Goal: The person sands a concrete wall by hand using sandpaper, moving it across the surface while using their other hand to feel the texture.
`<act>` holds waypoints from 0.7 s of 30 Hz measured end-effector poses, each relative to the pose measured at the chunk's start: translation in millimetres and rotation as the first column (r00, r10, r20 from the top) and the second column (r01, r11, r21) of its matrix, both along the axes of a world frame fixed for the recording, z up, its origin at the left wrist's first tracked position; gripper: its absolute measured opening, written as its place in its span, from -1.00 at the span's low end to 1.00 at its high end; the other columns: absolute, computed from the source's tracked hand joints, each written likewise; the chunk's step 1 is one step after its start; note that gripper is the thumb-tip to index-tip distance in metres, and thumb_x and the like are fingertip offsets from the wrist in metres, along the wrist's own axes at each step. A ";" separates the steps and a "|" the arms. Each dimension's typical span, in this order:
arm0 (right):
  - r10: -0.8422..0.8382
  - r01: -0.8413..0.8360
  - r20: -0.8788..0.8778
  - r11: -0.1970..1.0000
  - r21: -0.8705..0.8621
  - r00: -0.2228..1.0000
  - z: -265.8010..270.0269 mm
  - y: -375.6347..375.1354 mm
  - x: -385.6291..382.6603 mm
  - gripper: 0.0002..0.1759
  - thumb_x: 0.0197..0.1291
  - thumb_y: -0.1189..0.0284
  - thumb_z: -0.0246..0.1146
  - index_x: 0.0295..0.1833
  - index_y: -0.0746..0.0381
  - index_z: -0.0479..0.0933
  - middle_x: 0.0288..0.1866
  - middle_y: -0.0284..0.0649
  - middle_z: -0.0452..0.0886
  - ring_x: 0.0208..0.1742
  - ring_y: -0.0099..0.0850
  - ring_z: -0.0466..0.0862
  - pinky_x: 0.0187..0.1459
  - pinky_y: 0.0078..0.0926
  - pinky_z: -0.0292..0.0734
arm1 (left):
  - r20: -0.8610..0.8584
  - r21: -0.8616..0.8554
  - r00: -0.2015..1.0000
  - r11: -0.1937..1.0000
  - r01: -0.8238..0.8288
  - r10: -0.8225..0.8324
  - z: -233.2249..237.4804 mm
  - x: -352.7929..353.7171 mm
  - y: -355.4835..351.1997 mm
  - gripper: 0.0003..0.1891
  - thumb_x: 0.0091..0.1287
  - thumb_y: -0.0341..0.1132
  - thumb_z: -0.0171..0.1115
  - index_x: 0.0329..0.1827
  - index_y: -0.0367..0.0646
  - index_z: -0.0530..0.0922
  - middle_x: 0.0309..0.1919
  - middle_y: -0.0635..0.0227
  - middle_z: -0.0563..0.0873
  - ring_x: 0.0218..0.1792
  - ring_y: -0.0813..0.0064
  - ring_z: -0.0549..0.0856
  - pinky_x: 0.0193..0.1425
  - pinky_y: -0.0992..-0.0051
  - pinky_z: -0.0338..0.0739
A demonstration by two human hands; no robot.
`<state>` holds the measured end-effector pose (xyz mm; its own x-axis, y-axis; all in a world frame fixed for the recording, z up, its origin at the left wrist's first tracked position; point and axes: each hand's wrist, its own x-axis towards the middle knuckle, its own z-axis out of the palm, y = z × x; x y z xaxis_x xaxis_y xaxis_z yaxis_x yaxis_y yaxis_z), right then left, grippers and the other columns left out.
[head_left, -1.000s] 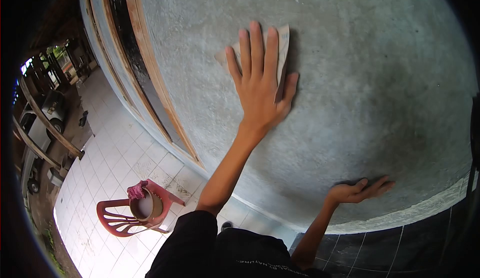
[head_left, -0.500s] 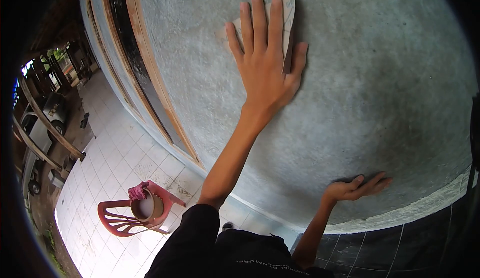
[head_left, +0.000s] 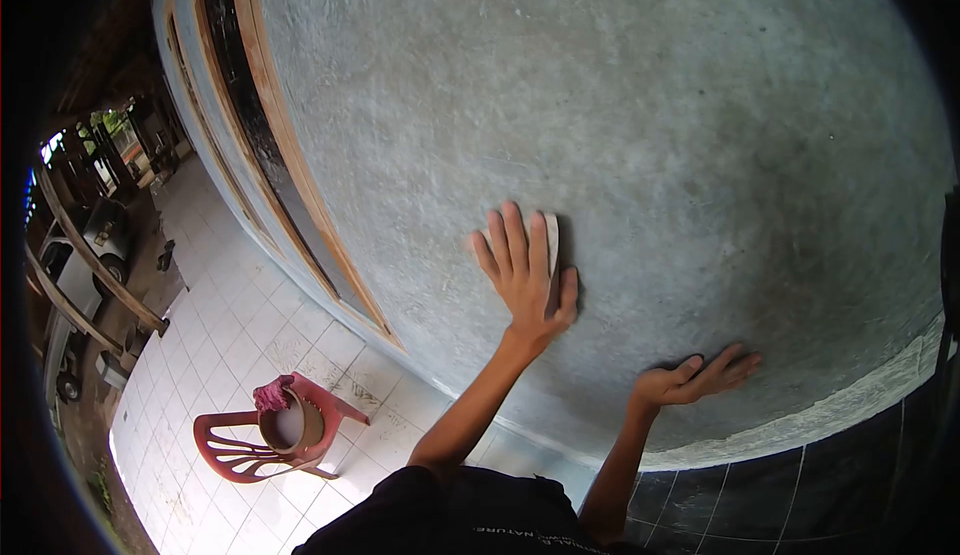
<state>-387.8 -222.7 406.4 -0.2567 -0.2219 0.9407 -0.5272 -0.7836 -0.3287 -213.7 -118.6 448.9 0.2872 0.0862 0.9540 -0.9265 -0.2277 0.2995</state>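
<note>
**Flat left hand pins sandpaper to the wall, middle of the frame**

Head view: your left hand (head_left: 525, 280) lies spread open, fingers up, with the sandpaper (head_left: 551, 230) pressed under palm and fingers against the grey wall (head_left: 650, 105); nothing is gripped, only held by pressure. The sheet looks thin, light and floppy, and likely to slip or crease, so keep the whole palm on it and the thumb along its right edge. Your right hand (head_left: 695, 380), lower right, rests open on the wall and holds nothing. A red chair (head_left: 235, 445) stands on the tiles at lower left.
</note>
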 end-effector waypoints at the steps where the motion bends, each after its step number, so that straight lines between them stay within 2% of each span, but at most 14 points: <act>1: 0.002 -0.002 -0.002 1.000 -0.006 1.000 -0.7 -0.2 1.1 -0.43 0.54 0.20 -0.22 0.48 0.29 0.28 0.62 0.05 0.06 0.63 0.04 0.01 0.52 0.26 -0.34 | 0.016 -0.033 0.999 0.998 0.046 -0.045 40.6 8.9 8.6 -0.34 0.44 -0.07 -0.11 0.50 -0.32 0.25 0.54 -0.13 0.16 0.60 -0.06 -0.02 0.57 -0.08 -0.38; 3: -0.001 0.001 0.005 1.000 -0.006 1.000 0.7 1.3 3.0 -0.43 0.54 0.21 -0.22 0.48 0.29 0.28 0.61 0.06 0.07 0.63 0.05 0.01 0.51 0.27 -0.34 | 0.064 0.016 0.998 0.999 -0.030 0.029 109.5 32.1 23.4 -0.33 0.46 -0.08 -0.05 0.56 -0.23 0.17 0.58 -0.01 0.09 0.60 -0.01 -0.02 0.58 -0.02 -0.38; 4: 0.000 0.000 0.011 1.000 -0.016 1.000 1.4 1.8 3.0 -0.44 0.54 0.22 -0.22 0.48 0.29 0.28 0.61 0.07 0.08 0.63 0.06 0.01 0.51 0.28 -0.33 | 0.075 0.000 0.997 1.000 -0.012 0.012 132.4 44.1 27.9 -0.33 0.45 -0.11 -0.01 0.58 -0.17 0.14 0.59 0.04 0.07 0.60 0.01 0.00 0.58 -0.02 -0.35; 7: 0.005 -0.004 0.011 0.999 -0.043 1.000 3.1 1.4 3.1 -0.44 0.54 0.23 -0.22 0.48 0.29 0.29 0.60 0.09 0.09 0.62 0.08 0.02 0.50 0.30 -0.32 | 0.096 -0.052 0.994 0.998 -0.045 0.049 148.9 51.4 26.3 -0.33 0.45 -0.14 0.00 0.58 -0.16 0.14 0.59 0.06 0.08 0.59 0.03 0.01 0.58 -0.03 -0.34; 10: -0.001 0.001 0.002 0.999 -0.034 1.000 0.2 0.2 2.3 -0.44 0.54 0.23 -0.22 0.47 0.30 0.30 0.60 0.09 0.09 0.62 0.07 0.02 0.50 0.31 -0.31 | 0.044 -0.017 0.999 1.000 -0.024 0.025 96.0 23.9 17.4 -0.31 0.38 -0.19 0.05 0.56 -0.26 0.16 0.57 -0.04 0.10 0.60 -0.02 -0.02 0.59 -0.04 -0.36; 11: 0.004 -0.004 0.005 0.999 -0.037 1.000 -0.2 -0.1 1.7 -0.44 0.54 0.23 -0.22 0.47 0.30 0.30 0.60 0.09 0.09 0.62 0.07 0.02 0.50 0.31 -0.31 | 0.041 0.036 0.997 0.998 -0.060 0.058 62.5 13.1 11.4 -0.34 0.50 -0.10 -0.12 0.55 -0.35 0.13 0.58 -0.06 0.06 0.61 0.00 -0.05 0.59 0.03 -0.37; 13: -0.014 0.014 0.001 0.999 -0.044 1.000 0.0 -1.2 2.4 -0.44 0.54 0.23 -0.22 0.47 0.30 0.30 0.60 0.09 0.09 0.62 0.07 0.04 0.49 0.32 -0.30 | 0.036 0.062 0.999 0.998 -0.013 0.010 -12.5 -13.3 -4.4 -0.30 0.44 -0.11 -0.11 0.55 -0.38 0.11 0.55 -0.21 0.03 0.59 -0.15 -0.08 0.57 -0.10 -0.39; 15: 0.004 -0.004 -0.003 0.999 -0.038 1.000 1.6 -0.7 2.6 -0.44 0.54 0.23 -0.22 0.47 0.31 0.30 0.60 0.09 0.10 0.62 0.07 0.05 0.49 0.32 -0.29 | 0.007 0.041 1.000 0.999 0.026 -0.027 -82.2 -39.4 -20.9 -0.30 0.35 -0.14 -0.01 0.48 -0.41 0.24 0.52 -0.25 0.12 0.57 -0.20 -0.03 0.54 -0.22 -0.37; 19: 0.019 -0.020 -0.011 0.998 -0.063 1.000 1.3 -0.8 0.2 -0.44 0.54 0.23 -0.23 0.46 0.31 0.31 0.60 0.08 0.10 0.62 0.07 0.04 0.49 0.32 -0.27 | -0.005 0.007 1.000 1.000 0.023 -0.023 -71.6 -35.8 -21.6 -0.31 0.36 -0.14 -0.02 0.49 -0.39 0.24 0.53 -0.23 0.12 0.58 -0.19 -0.03 0.55 -0.19 -0.35; 20: 0.016 -0.017 -0.016 0.998 -0.065 1.000 0.4 -1.1 -1.9 -0.44 0.54 0.23 -0.23 0.46 0.31 0.31 0.60 0.08 0.10 0.62 0.07 0.04 0.49 0.32 -0.27 | -0.008 -0.019 1.000 1.000 0.007 -0.008 -41.1 -24.9 -16.0 -0.32 0.36 -0.15 -0.02 0.50 -0.38 0.23 0.53 -0.21 0.11 0.58 -0.17 -0.03 0.55 -0.17 -0.35; 21: 0.018 -0.020 -0.021 0.997 -0.069 1.000 -0.1 -1.4 -2.0 -0.44 0.53 0.23 -0.23 0.46 0.31 0.32 0.60 0.08 0.10 0.62 0.06 0.04 0.50 0.31 -0.27 | -0.044 0.016 0.999 1.000 0.006 -0.006 -7.0 -18.4 -5.5 -0.31 0.46 -0.09 -0.16 0.54 -0.38 0.12 0.57 -0.16 0.02 0.60 -0.08 -0.10 0.58 -0.06 -0.43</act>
